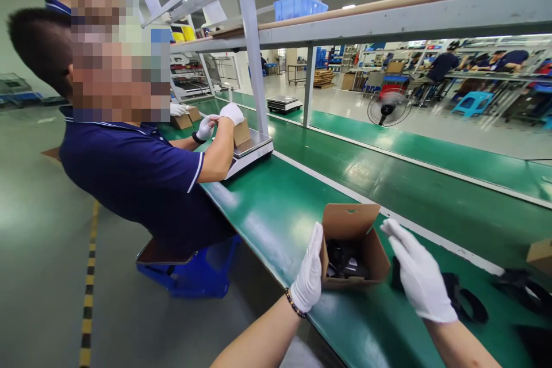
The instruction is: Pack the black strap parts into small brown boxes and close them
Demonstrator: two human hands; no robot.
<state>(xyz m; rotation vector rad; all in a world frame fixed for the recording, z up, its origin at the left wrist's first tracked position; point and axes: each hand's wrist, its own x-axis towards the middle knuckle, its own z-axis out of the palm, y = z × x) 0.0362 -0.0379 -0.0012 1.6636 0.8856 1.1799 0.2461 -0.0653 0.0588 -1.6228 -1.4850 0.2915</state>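
An open cardboard box (376,256) sits between the person's two hands on the green workbench (267,207), its flap (350,219) raised on the side away from the wrists. Dark items (345,259), too jumbled to identify, lie inside it. The left hand (309,273), in a white glove, is flat with fingers straight and together, laid along the box's near left wall without grasping it. The right hand (418,273), also gloved, is spread nearly flat just beside the opposite wall, fingers extended and holding nothing; whether its fingertips touch the cardboard I cannot tell. Black straps (470,299) lie beside and partly behind the right hand, with another black looped piece (524,287) farther right and a carton (541,256) beyond that. Well beyond the left hand, a co-worker's gloved hands (232,113) are at a smaller carton (241,133) on a scale (254,146).
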